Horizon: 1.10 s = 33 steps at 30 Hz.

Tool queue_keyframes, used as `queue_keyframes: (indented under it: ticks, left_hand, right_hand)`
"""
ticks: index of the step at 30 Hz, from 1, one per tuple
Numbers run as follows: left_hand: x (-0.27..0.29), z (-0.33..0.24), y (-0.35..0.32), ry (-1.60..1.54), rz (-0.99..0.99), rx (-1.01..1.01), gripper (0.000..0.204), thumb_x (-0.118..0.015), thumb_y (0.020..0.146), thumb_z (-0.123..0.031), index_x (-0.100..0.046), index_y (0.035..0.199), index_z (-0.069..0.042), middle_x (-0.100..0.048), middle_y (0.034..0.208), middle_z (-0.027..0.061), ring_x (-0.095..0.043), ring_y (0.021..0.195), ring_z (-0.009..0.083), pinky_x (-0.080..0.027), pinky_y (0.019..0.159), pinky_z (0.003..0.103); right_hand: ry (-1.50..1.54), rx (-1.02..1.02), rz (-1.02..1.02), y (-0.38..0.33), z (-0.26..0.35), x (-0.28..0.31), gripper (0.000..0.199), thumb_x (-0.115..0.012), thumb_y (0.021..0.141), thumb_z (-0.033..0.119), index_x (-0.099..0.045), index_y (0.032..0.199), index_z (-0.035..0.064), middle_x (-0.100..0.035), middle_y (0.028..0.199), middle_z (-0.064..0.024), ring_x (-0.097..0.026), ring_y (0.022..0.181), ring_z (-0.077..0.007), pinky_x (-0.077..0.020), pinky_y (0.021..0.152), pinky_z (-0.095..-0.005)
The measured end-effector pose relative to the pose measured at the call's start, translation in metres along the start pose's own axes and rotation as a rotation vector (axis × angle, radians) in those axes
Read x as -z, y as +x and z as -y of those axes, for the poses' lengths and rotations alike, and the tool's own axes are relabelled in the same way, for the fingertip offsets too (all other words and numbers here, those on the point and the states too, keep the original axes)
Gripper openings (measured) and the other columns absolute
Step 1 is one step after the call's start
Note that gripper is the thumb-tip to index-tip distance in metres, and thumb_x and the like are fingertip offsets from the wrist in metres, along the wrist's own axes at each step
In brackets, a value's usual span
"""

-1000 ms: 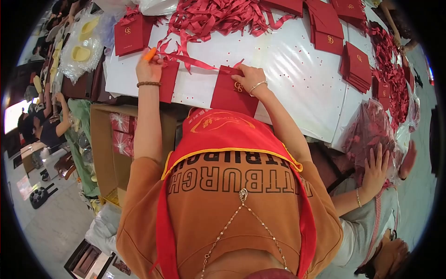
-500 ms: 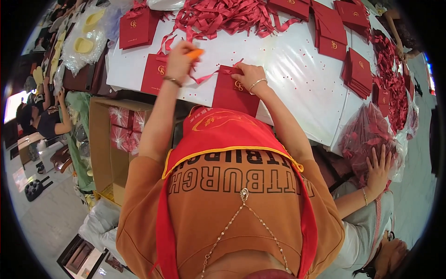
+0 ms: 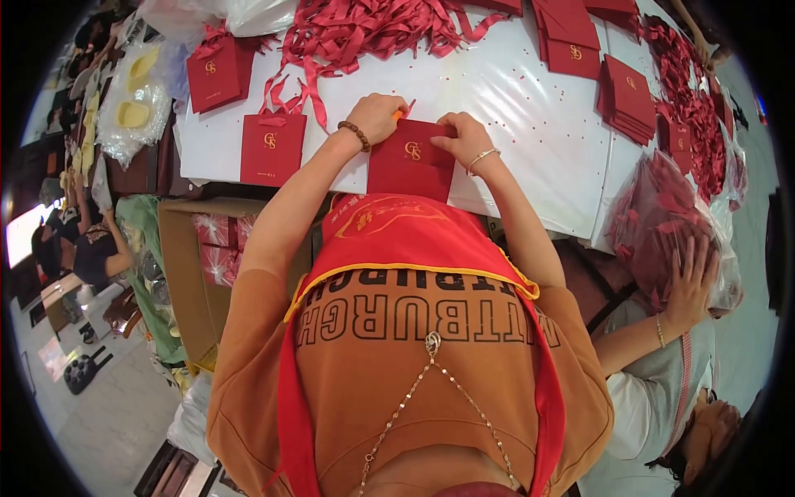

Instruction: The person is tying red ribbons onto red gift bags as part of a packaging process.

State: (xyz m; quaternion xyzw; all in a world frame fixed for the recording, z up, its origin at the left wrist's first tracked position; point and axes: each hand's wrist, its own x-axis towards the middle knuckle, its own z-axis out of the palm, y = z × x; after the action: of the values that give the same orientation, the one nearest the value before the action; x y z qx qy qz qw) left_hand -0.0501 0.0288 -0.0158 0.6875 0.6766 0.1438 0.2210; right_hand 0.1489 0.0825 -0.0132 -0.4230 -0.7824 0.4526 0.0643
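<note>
A red paper gift bag (image 3: 410,170) with gold lettering lies flat at the table's near edge, in front of my apron. My left hand (image 3: 377,118) is closed round a small orange tool (image 3: 402,113) at the bag's top left corner; what kind of tool it is I cannot make out. A short bit of red ribbon seems to stick up beside it. Thumb and fingers of my right hand (image 3: 465,139) pinch the bag's top right edge. To the left lies another red bag (image 3: 272,151) with ribbon at its top.
A heap of red ribbons (image 3: 364,33) covers the far middle of the white table (image 3: 513,141). Stacks of red bags (image 3: 627,99) stand right, near a co-worker's hand (image 3: 694,282) on a plastic sack (image 3: 658,207). A cardboard box (image 3: 186,265) sits below left.
My left hand has moved right and down, bringing the orange tool to the bag's top left corner. The stretched ribbon between hand and bag no longer shows. The view has shifted slightly.
</note>
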Motion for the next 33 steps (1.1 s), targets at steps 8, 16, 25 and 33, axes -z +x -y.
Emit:
queue_keyframes:
  ticks: [8, 16, 25, 33]
  left_hand:
    - [-0.015, -0.047, -0.02, -0.532, -0.155, 0.139, 0.012, -0.053, 0.072, -0.005, -0.06, 0.082, -0.003, -0.062, 0.072, 0.0142, -0.06, 0.066, 0.0297, -0.047, 0.058, 0.036]
    - [-0.036, -0.051, -0.021, -0.423, -0.185, 0.21, 0.008, -0.054, 0.072, -0.008, -0.058, 0.076, -0.004, -0.059, 0.066, 0.0155, -0.058, 0.063, 0.0317, -0.046, 0.058, 0.039]
    - [-0.031, -0.057, -0.023, -0.375, -0.19, 0.191, 0.008, -0.052, 0.072, -0.008, -0.058, 0.076, -0.004, -0.059, 0.066, 0.0157, -0.058, 0.063, 0.0327, -0.045, 0.058, 0.041]
    - [-0.036, -0.057, -0.024, -0.281, -0.294, 0.149, 0.008, -0.054, 0.073, -0.006, -0.057, 0.079, -0.002, -0.061, 0.067, 0.0143, -0.06, 0.058, 0.0241, -0.046, 0.053, 0.033]
  right_hand:
    - [0.301, -0.121, -0.061, -0.006, -0.011, -0.01, 0.029, -0.066, 0.07, 0.016, -0.059, 0.095, 0.0025, -0.062, 0.086, -0.0145, -0.06, 0.075, -0.0215, -0.0466, 0.069, -0.0302]
    - [0.365, -0.092, -0.064, -0.007, -0.016, -0.014, 0.026, -0.063, 0.073, 0.013, -0.059, 0.096, 0.0025, -0.062, 0.083, -0.0123, -0.059, 0.072, -0.0191, -0.0461, 0.067, -0.0281]
    - [0.505, -0.112, -0.056, -0.008, -0.016, -0.013, 0.022, -0.061, 0.074, 0.011, -0.06, 0.094, 0.0014, -0.063, 0.082, -0.0085, -0.058, 0.071, -0.0145, -0.0455, 0.065, -0.0263]
    - [0.566, -0.132, -0.051, -0.008, -0.02, -0.015, 0.022, -0.061, 0.074, 0.01, -0.06, 0.094, 0.0021, -0.063, 0.08, -0.009, -0.058, 0.07, -0.0148, -0.0456, 0.064, -0.0263]
